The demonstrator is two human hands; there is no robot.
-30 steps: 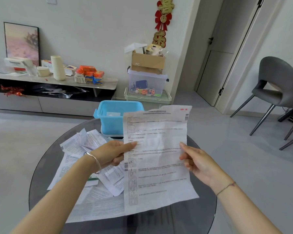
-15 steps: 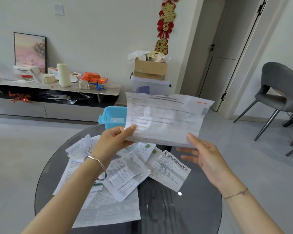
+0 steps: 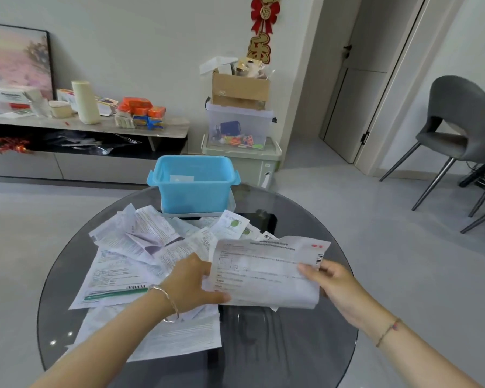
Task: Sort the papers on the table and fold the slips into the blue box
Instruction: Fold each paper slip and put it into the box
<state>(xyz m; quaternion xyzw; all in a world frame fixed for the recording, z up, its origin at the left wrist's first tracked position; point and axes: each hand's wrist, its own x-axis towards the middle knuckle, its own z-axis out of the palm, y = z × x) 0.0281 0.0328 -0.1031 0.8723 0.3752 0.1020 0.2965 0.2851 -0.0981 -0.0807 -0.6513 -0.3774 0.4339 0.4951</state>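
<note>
A large printed sheet point(image 3: 266, 271), folded over on itself, hangs low above the round dark glass table point(image 3: 291, 345). My left hand point(image 3: 192, 284) pinches its left edge and my right hand point(image 3: 329, 280) pinches its right edge. A loose pile of printed slips and leaflets point(image 3: 140, 247) covers the table's left and middle, partly under my left forearm. The open blue box point(image 3: 193, 183) stands at the table's far edge, behind the pile, with a white slip lying inside it.
Beyond the table stand stacked plastic bins point(image 3: 240, 138) topped by a cardboard box. A low cabinet point(image 3: 81, 152) with clutter runs along the left wall. A grey chair point(image 3: 457, 130) stands at the right, near a door.
The sheet was held upright and full length, then tipped flat and doubled over. Both hands have dropped with it from in front of the box to just above the table.
</note>
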